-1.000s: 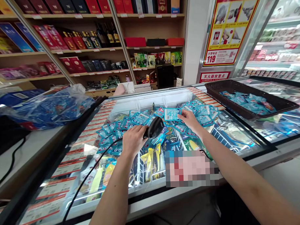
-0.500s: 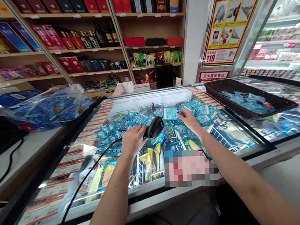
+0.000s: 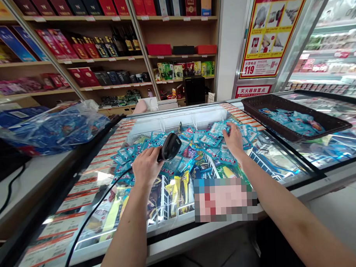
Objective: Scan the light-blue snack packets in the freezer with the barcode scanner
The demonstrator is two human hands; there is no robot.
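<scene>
My left hand (image 3: 146,165) is wrapped around the handle of a black corded barcode scanner (image 3: 171,146), raised above the freezer's glass top. Its head points toward the right, over several loose packets. My right hand (image 3: 234,139) is at the right-hand heap of blue packets (image 3: 210,140), with thumb and fingers closed at the edge of one small blue packet (image 3: 218,128). The fingertips partly cover that edge. More blue packets (image 3: 126,158) are spread to the left, behind my left hand and the scanner.
A dark plastic tray (image 3: 297,135) holding blue packets stands at the right. At the left lies a clear plastic bag (image 3: 58,128) of blue packets. Ice-cream packs (image 3: 180,190) show through the glass in wire baskets. The scanner's cable (image 3: 90,216) runs to the lower left.
My right hand has carried its packet from in front of the scanner rightward to the heap. My left hand and the scanner have shifted slightly left.
</scene>
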